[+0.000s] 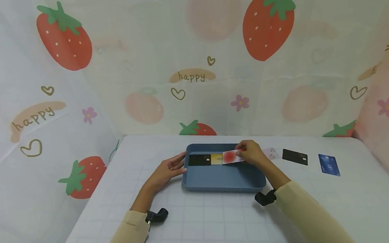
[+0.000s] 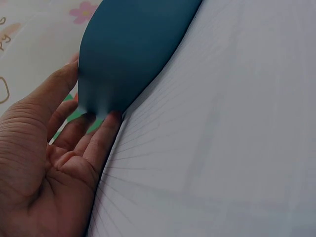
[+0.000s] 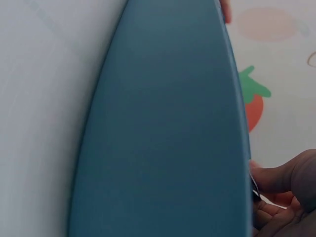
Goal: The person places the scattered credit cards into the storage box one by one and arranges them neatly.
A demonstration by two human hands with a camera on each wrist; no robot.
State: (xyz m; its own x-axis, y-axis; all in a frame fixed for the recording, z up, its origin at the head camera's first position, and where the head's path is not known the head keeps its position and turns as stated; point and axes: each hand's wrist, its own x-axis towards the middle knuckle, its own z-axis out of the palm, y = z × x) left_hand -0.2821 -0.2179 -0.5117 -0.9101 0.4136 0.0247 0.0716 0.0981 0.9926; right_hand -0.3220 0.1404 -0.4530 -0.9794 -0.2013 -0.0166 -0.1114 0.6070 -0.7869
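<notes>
A blue-grey rectangular tray (image 1: 224, 177) lies on the table. My left hand (image 1: 165, 171) rests against the outside of its left end, with fingers fairly straight; the left wrist view shows the fingertips touching the tray wall (image 2: 133, 49). With thumb and fingers, my right hand (image 1: 251, 153) pinches a white card with a red circle (image 1: 230, 157) over the back part of the tray. To its left in the tray lie a black card (image 1: 198, 160) and a yellow card (image 1: 216, 158), side by side in a row. The right hand covers the white card's right end.
On the table (image 1: 200, 221) right of the tray lie a pale patterned card (image 1: 272, 153), partly behind my right hand, a black card (image 1: 294, 157) set at a slant, and a blue card (image 1: 329, 165) farther right. A strawberry-print curtain (image 1: 193, 106) hangs behind the table.
</notes>
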